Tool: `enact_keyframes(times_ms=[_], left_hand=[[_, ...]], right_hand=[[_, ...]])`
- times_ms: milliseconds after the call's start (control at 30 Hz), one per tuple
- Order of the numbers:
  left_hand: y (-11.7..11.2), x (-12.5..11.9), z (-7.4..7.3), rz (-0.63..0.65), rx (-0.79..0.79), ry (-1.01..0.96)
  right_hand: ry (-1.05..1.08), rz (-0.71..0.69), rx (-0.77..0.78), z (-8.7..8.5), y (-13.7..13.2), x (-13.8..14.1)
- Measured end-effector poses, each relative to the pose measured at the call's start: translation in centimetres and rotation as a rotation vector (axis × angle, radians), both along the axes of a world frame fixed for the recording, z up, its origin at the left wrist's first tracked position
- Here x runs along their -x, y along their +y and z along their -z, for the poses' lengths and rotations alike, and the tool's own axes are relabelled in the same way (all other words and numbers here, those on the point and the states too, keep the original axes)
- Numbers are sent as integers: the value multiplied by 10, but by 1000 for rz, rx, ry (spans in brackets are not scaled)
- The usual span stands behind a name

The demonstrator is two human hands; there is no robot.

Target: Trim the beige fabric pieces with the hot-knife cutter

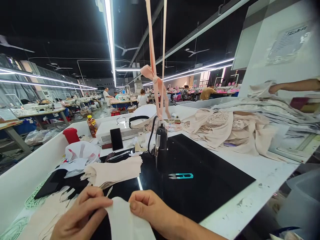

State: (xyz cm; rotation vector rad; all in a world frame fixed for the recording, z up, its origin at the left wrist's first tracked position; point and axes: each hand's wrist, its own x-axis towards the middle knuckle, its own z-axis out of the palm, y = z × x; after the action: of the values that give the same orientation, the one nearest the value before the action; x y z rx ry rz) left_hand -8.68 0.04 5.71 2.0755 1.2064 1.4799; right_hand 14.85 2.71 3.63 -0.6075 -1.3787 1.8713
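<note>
In front of me a white cloth piece [126, 218] hangs down between my two hands. My left hand [83, 213] pinches its upper left edge between thumb and forefinger. With thumb and curled fingers, my right hand [152, 208] grips the upper right edge. A small pale pointed tip [109, 191] shows beside the left fingers; what it belongs to is hidden. Just beyond my hands lies a stack of beige cloth pieces [116, 171]. Turquoise thread snips [183, 176] rest on the black board [207, 173], right of and beyond my right hand.
A black tool [161, 136] hangs from pink fabric strips [155, 80] over the board. Behind are a phone [116, 139], a white box [105, 131] and a bottle [92, 126]. Beige garments [220, 128] pile up at right, where another person's hand [273, 88] holds cloth.
</note>
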Motion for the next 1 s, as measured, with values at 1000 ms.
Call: enact_keyframes(times_ms=[1000], left_hand=[[104, 33, 30, -301, 528, -353]], right_hand=[[-521, 383, -467, 15, 113, 9]])
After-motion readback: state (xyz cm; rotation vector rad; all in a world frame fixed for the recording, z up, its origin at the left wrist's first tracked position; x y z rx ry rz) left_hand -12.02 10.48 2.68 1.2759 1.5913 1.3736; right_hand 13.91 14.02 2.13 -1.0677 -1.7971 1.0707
